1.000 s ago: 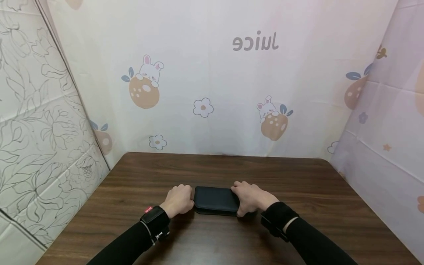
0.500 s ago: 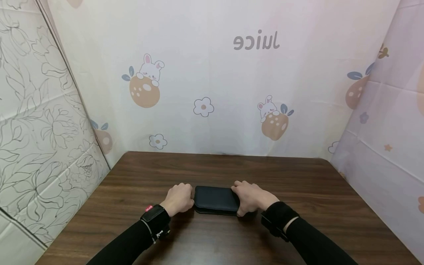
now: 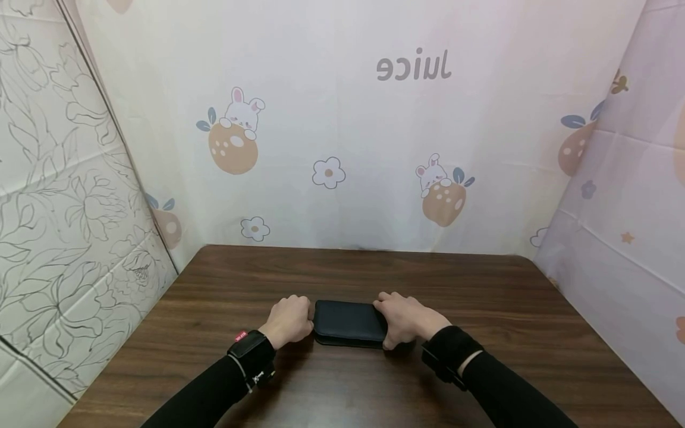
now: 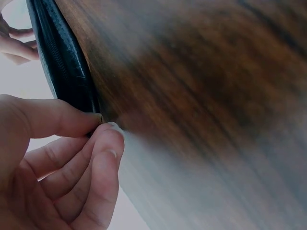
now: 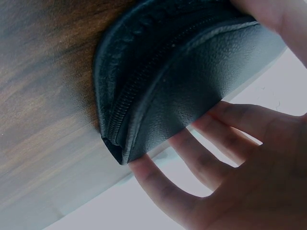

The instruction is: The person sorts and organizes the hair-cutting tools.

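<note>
A black zip-around wallet (image 3: 345,324) lies flat on the wooden table, its long side running left to right. At its left end my left hand (image 3: 291,321) pinches a small piece, apparently the zip pull (image 4: 101,118), between thumb and fingers; most of it is hidden. My right hand (image 3: 408,321) grips the right end, thumb at the near edge and fingers spread along the far side. In the right wrist view, the wallet's dark zipper (image 5: 127,103) curves round the corner, and its teeth look joined there.
The brown wooden table (image 3: 225,279) reaches back to a pale printed curtain (image 3: 332,119). Another curtain with line-drawn flowers (image 3: 64,208) hangs along the left, and a pale printed one (image 3: 631,196) along the right.
</note>
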